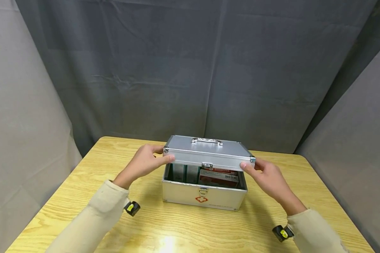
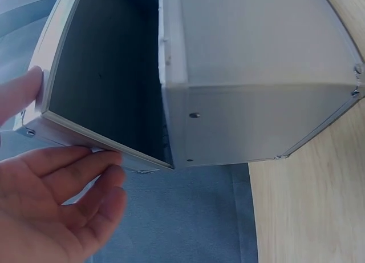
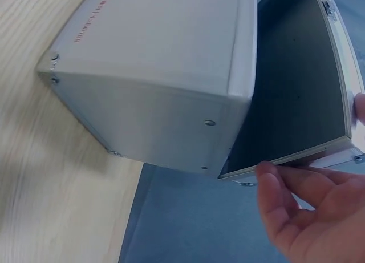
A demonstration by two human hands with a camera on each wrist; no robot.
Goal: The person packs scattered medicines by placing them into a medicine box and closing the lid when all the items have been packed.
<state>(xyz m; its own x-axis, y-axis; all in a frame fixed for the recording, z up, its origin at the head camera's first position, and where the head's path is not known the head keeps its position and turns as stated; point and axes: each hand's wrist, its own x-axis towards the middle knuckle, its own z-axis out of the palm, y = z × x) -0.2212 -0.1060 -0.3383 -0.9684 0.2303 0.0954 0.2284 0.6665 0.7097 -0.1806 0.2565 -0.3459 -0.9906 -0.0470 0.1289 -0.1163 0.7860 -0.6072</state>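
A silver metal first-aid box [image 1: 190,196] with a red cross emblem stands on the table, its hinged lid [image 1: 209,158] partly raised. My left hand [image 1: 145,160] holds the lid's left front corner, thumb on the front face and fingers along the side. At the opposite front corner my right hand [image 1: 267,177] grips the lid in the same way. Through the gap I see white-and-green cartons [image 1: 191,174] and a white-and-red carton [image 1: 220,177] inside the box. Both wrist views show the lid's dark inner side [image 2: 108,75] and the box's side wall [image 3: 154,120].
The wooden table [image 1: 95,175] carries the box near its middle. Dark grey cloth [image 1: 164,70] hangs behind, and lighter cloth [image 1: 25,105] closes off the left side. On the box's front is a metal latch [image 1: 203,191]; a carrying handle [image 1: 207,141] lies on the lid.
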